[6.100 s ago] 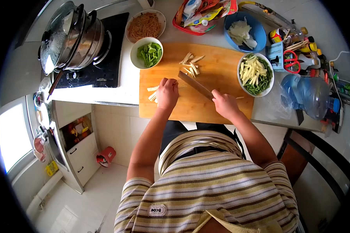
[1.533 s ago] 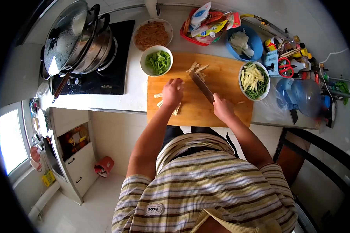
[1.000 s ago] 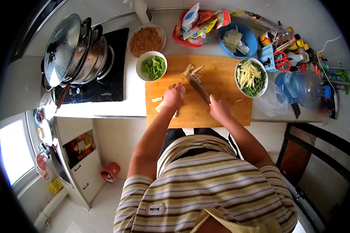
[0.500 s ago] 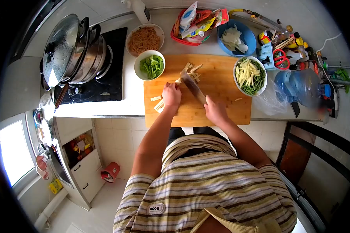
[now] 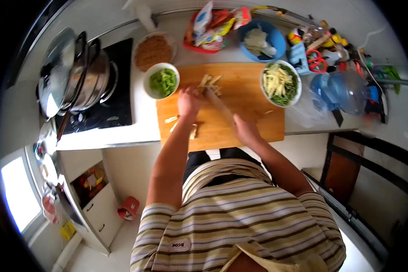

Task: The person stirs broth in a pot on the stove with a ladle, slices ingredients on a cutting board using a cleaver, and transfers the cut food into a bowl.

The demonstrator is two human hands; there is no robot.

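Right hand gripping a knife, left hand curled beside the blade, over a cutting board.
The right hand (image 5: 246, 130) is closed round the handle of the knife (image 5: 221, 104), whose tip is at a small pile of pale strips (image 5: 210, 82) on the cutting board (image 5: 245, 93). The left hand (image 5: 188, 103) has its fingers bent in near that tip; blur hides whether it holds a strip. More strips (image 5: 171, 119) lie on the board by the left wrist. A bowl of chopped greens (image 5: 162, 82) stands at the board's far left corner, a bowl of strips and greens (image 5: 276, 80) at its right. Beyond sit a plate (image 5: 173, 43) of brown shreds and a blue bowl (image 5: 279, 41).
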